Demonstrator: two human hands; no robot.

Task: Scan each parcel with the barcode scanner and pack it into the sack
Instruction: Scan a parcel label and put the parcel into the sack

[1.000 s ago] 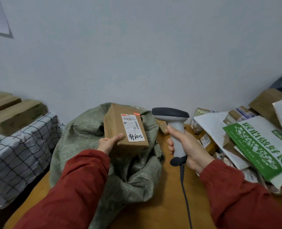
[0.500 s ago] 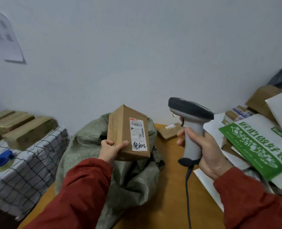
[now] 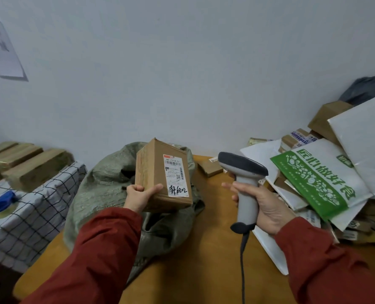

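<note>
1. While both hands hang raised over it, the worktop shows as orange-brown wood with its far edge against a pale wall.
2. Sack: grey-green woven. It is slumped on the worktop's left half, from the far edge down toward the near edge. The mouth is open at the top, with a dark gap inside.
3. Mailer pile: heaped along the right edge into the far right corner. It has white flat mailers, a green-and-white printed one on top, and brown cartons behind.
4. Checked cloth: on a separate surface past the worktop's left edge. It carries brown wrapped blocks and a blue tape roll.
5. Box: brown carton, in the air over the sack's mouth, tilted. Its white label faces the camera, barcode at the top and "6802" handwritten at the bottom.
6. Scanner: grey with a dark head, upright above mid-worktop, right of the box and apart from it, head turned left. The cable drops toward the near edge.
7. Right hand: fingers wrapped round the scanner handle. Trigger pressed or not: cannot tell.
8. Left hand: grips the box's lower left corner, thumb on the labelled face, fingers curled round the side.
9. Small carton: flat near the far edge, between the sack and the mailer pile.
</note>
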